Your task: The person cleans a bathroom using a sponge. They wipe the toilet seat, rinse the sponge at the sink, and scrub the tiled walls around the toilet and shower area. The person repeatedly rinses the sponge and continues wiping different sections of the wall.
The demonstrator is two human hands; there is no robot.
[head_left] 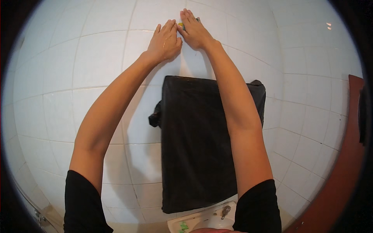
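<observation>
Both my arms reach up to a white tiled wall. My left hand lies flat on the tiles, its fingers stretched upward and wet-looking streaks on its back. Just right of it, my right hand presses a small yellow and green sponge to the wall. Most of the sponge is hidden under the palm and fingers; only bits show at its edges. The two hands are close together, thumbs nearly meeting.
Below my hands, a large rectangular panel wrapped in black hangs on the wall, partly behind my right arm. A washbasin with a metal tap sits beneath it. A reddish-brown door-like edge curves along the right.
</observation>
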